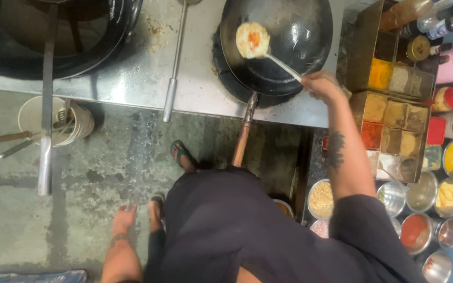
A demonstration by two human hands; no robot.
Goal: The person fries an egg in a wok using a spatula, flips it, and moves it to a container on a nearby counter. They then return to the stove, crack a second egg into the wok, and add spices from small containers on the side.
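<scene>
Dark apron [226, 225] below, right hand [321, 85] clasps the ladle [252, 40], handle slanting up-left over the wok [300, 36]; left hand [124, 219] hangs empty, fingers loose.

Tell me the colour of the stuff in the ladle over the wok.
Pale cream with an orange-red patch in the middle, sitting in the ladle above the black wok; head view.

I have one view only, head-worn, looking steeply down past the torso. The steel counter [195, 89] runs along the frame's top edge, the wok [289, 47] close, the floor [53, 209] farther below. No second view overlaps it.
</scene>
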